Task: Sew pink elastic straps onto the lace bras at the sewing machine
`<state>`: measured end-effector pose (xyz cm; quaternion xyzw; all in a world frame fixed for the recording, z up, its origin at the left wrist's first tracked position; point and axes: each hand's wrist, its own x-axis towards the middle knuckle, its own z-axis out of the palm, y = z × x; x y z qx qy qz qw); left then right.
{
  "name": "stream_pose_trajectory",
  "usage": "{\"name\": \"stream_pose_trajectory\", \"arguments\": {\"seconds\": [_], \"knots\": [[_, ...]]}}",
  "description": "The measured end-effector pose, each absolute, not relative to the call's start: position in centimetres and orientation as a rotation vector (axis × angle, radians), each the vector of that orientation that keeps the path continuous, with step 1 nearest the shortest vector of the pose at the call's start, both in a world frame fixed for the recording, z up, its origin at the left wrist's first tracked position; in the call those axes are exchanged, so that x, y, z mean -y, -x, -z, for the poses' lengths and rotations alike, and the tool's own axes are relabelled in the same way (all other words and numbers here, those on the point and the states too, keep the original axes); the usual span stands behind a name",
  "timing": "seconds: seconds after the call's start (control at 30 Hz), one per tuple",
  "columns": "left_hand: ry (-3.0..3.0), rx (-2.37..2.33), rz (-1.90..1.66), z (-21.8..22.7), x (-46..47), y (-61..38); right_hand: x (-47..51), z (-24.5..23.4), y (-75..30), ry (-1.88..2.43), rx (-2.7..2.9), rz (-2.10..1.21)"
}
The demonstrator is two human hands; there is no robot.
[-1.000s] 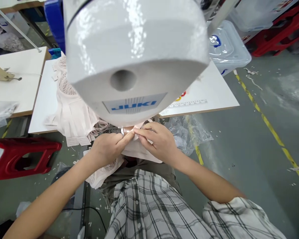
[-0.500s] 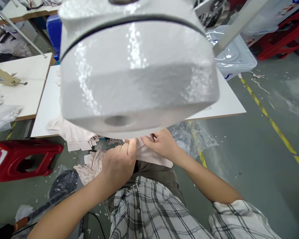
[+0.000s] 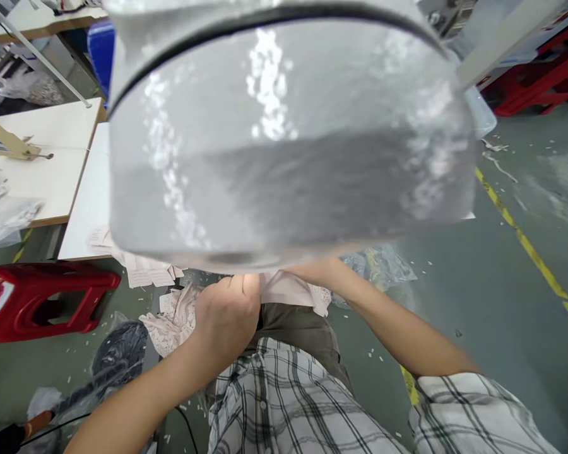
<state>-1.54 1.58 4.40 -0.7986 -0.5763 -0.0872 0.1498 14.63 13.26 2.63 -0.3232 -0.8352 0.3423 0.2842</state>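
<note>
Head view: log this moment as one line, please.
left hand: curled at pale fabric, fingertips hidden | right hand: mostly hidden by white machine head | lace: beside left hand

"What's on the white surface (image 3: 84, 202), middle left of the frame?"
"Pale cloth pieces (image 3: 144, 271), bunched at the front edge and hanging over it. The rest is mostly hidden."
"And the neighbouring surface (image 3: 57, 135), upper left?"
"A crumpled clear bag (image 3: 9, 217)."
"The floor (image 3: 492, 302)?"
"A red stool (image 3: 50, 274) at left, clear plastic (image 3: 388, 268) right of centre, yellow tape (image 3: 520, 236) at right, pale scraps (image 3: 495, 146) scattered about."
</note>
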Motion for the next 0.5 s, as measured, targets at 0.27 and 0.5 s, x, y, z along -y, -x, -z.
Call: {"name": "stream_pose_trajectory", "arguments": {"seconds": [0.27, 0.5], "knots": [[2.291, 1.628, 0.285, -4.27, -1.54, 1.66, -13.29, -2.19, -14.8, 0.874, 2.104, -1.068], [2.29, 1.627, 0.261, -4.69, -1.65, 1.15, -13.01, -2.33, -15.26, 0.865, 2.026, -1.155]]}}
